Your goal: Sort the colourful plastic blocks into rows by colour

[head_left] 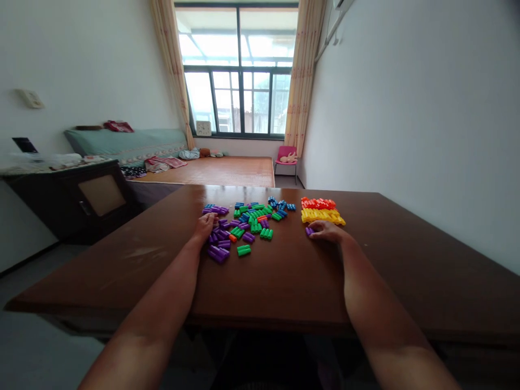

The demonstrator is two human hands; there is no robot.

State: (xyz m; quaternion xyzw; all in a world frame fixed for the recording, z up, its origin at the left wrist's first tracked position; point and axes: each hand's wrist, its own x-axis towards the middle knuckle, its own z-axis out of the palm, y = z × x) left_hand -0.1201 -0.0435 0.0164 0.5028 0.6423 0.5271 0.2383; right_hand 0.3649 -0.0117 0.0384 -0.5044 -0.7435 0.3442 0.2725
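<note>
On the brown table, my right hand [325,232] pinches a small purple tube-shaped plastic block [310,231] at its fingertips. Just beyond it lie a row of yellow blocks [323,216] and a row of orange-red blocks [318,203], side by side. My left hand [206,225] rests at the left edge of a loose pile, its fingers curled beside purple blocks [219,234]; what they hold, if anything, is hidden. Green blocks [260,214] fill the pile's middle, mixed with a few blue and orange ones. Blue blocks [280,204] gather at its far right.
The table [276,287] has a glossy brown top. Beyond it stand a low bed [235,169] and a pink chair [287,154] under a window. At the left is a dark cabinet [101,189]; a white wall [406,108] runs along the right.
</note>
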